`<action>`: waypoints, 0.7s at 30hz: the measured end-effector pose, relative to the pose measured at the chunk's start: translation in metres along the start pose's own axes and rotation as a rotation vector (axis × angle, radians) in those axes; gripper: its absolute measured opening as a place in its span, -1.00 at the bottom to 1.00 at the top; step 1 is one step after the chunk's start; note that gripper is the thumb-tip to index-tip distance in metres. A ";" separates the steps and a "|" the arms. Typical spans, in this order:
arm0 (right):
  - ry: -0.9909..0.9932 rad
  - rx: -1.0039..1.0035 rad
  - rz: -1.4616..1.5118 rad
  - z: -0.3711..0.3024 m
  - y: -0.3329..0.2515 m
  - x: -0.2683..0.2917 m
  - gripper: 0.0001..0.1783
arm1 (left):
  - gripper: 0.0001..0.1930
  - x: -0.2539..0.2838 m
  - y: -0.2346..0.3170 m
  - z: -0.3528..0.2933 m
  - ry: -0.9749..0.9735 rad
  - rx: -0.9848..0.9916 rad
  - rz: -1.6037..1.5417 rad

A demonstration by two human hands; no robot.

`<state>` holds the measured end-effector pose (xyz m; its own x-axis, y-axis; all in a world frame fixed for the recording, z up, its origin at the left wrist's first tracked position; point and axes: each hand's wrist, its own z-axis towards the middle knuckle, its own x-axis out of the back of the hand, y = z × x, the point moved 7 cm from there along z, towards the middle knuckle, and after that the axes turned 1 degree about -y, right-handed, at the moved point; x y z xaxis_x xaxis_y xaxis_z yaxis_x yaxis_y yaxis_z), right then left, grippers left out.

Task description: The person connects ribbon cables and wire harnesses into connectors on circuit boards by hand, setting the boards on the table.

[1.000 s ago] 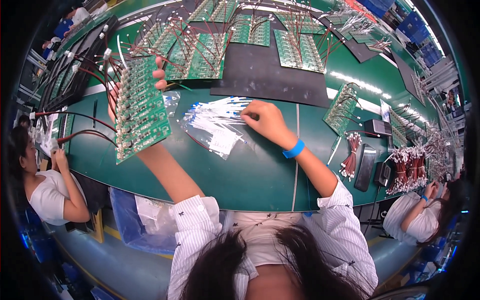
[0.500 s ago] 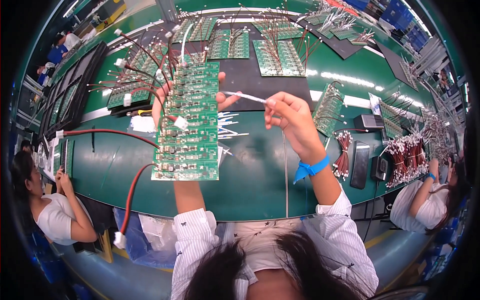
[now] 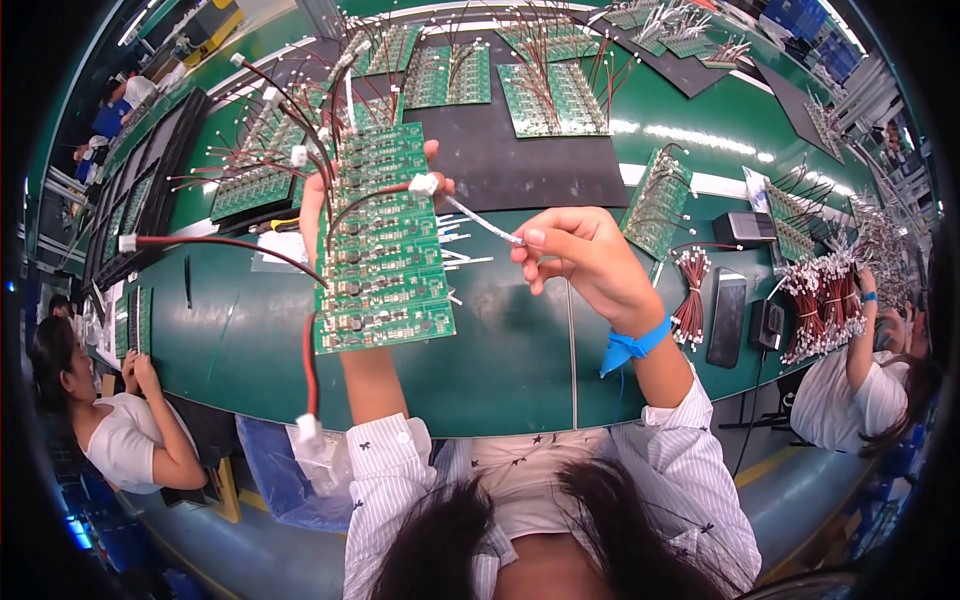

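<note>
My left hand is closed round a long green circuit board panel from beneath, its fingertips showing past the panel's right edge. Several red-and-black leads with white plugs stick out from the panel's left side. One lead crosses the panel, so its white plug is at the right edge. Between thumb and fingers, my right hand pinches a thin white strip. The strip's far end is close to that plug; whether they touch I cannot tell. A blue band circles my right wrist.
More wired panels lie on black mats at the back. On the right are lead bundles, a phone and a black box. Thin white strips lie behind the panel. Co-workers sit left and right.
The panel has turned slightly. One lead's plug has swung up to its right edge. My right hand has moved a little lower and left, and the strip now slants more steeply.
</note>
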<state>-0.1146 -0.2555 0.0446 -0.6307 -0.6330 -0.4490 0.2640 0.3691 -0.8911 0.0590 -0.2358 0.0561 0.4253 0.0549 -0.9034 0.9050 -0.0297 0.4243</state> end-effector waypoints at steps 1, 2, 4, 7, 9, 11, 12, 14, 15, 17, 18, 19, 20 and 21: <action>-0.001 0.000 -0.003 0.000 0.001 0.001 -0.76 | -0.28 -0.001 -0.002 0.002 -0.038 0.058 0.006; -0.002 0.000 -0.005 0.000 0.001 0.002 -0.76 | -0.27 -0.004 -0.006 0.003 -0.078 0.116 0.012; -0.006 0.005 -0.056 0.000 0.001 0.006 -0.78 | -0.25 -0.008 -0.009 0.008 -0.108 -0.002 0.039; -0.073 -0.035 -0.167 0.002 0.000 -0.008 -0.81 | -0.36 -0.025 -0.002 -0.008 -0.331 0.037 0.031; -0.114 -0.068 -0.229 0.001 0.001 -0.016 -0.83 | -0.37 -0.025 -0.008 -0.011 -0.203 -0.004 0.048; -0.136 -0.056 -0.322 -0.001 0.002 -0.013 -0.87 | -0.38 -0.026 -0.022 -0.002 0.026 -0.053 0.081; -0.144 -0.055 -0.318 -0.002 0.003 -0.017 -0.87 | -0.38 -0.027 -0.022 -0.005 0.031 -0.060 0.086; -0.145 0.020 -0.501 -0.002 0.000 -0.020 -0.86 | -0.39 -0.029 -0.027 -0.005 -0.039 -0.005 0.146; -0.157 0.095 -0.610 -0.002 -0.002 -0.022 -0.84 | -0.40 -0.028 -0.028 -0.006 -0.036 0.011 0.140; -0.155 0.115 -0.648 -0.001 -0.003 -0.022 -0.84 | -0.40 -0.027 -0.031 -0.003 -0.017 0.007 0.156; -0.154 0.134 -0.685 -0.001 -0.003 -0.021 -0.84 | -0.39 -0.025 -0.032 0.000 0.003 0.003 0.171; -0.160 0.134 -0.685 0.000 -0.002 -0.023 -0.84 | -0.38 -0.024 -0.032 -0.002 -0.039 0.047 0.197; -0.151 0.108 -0.606 0.002 0.001 -0.023 -0.85 | -0.38 -0.025 -0.029 -0.003 -0.036 0.043 0.198; -0.142 0.082 -0.527 0.003 0.004 -0.022 -0.85 | -0.37 -0.026 -0.029 -0.003 -0.033 0.072 0.193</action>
<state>-0.0973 -0.2418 0.0509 -0.5894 -0.8056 0.0598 -0.0016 -0.0729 -0.9973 0.0214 -0.2330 0.0669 0.5891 0.0083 -0.8080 0.8038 -0.1080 0.5850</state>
